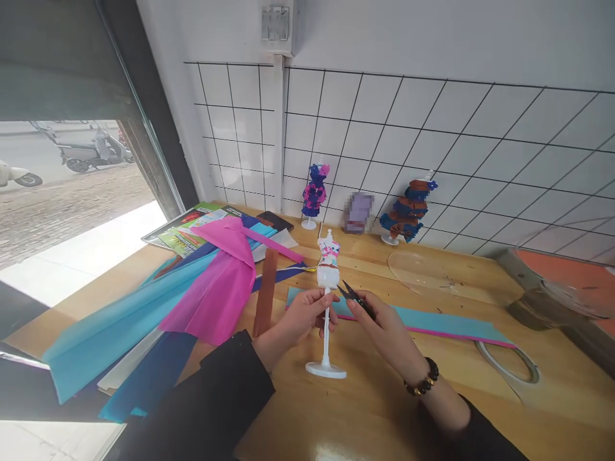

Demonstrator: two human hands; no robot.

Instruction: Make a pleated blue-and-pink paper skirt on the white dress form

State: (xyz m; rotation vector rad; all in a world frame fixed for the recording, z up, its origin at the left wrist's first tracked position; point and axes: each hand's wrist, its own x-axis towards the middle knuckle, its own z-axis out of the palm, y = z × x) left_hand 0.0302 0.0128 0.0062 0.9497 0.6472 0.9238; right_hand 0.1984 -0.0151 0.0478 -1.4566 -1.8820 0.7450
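Note:
Upright in front of me is a small white mannequin point(328, 275) on a thin stand with an oval base. Pink and coloured scraps cover its chest, and a reddish-brown band circles its waist. My left hand point(307, 312) pinches the stand's pole just under the torso. To its right, my right hand point(383, 323) is closed around small black scissors point(354, 298), their dark blades pointing up and left toward the mannequin's lower torso. Behind both hands lies a long light-blue paper strip point(446, 322) with a pink edge, partly hidden by them.
Left of me are piled pink crepe paper point(216, 298), light-blue crepe paper point(129, 326) and a brown strip point(265, 291). Two dressed mannequins, one purple-pink point(314, 192) and one brown-blue point(410, 211), stand by the wall. A tape roll point(531, 366) and a clear plastic disc point(413, 272) lie right.

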